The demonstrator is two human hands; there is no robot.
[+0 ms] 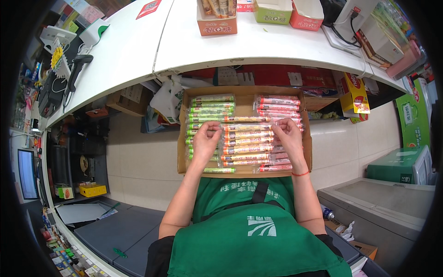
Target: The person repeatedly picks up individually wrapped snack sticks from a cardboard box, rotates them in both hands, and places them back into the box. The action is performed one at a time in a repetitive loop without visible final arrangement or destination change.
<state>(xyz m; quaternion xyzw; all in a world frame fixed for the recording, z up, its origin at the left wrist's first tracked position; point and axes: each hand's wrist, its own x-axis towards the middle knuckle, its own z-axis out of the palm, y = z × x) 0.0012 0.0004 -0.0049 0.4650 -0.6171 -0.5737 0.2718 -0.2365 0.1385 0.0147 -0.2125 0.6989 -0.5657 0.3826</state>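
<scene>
A shallow cardboard box (pixel 244 175) lies before me, against my green apron. In it are several wrapped candy sticks: green ones (pixel 213 105) on the left, orange-yellow ones (pixel 247 149) in a middle row and pink-red ones (pixel 279 107) on the right. My left hand (pixel 207 138) pinches the left end of an orange-yellow wrapped stick (pixel 246 127) near the top of the middle row. At that stick's right end, the fingertips of my right hand (pixel 289 136) pinch its clear wrapper. Another orange-yellow stick (pixel 247 119) lies just beyond it.
Beyond the box runs a white counter (pixel 187 48) with an orange display box (pixel 218 29) of sticks, a green display box (pixel 273 12) and a red one (pixel 307 15). A barcode scanner (pixel 77 71) stands at the left. A grey chest (pixel 377 204) is at the right.
</scene>
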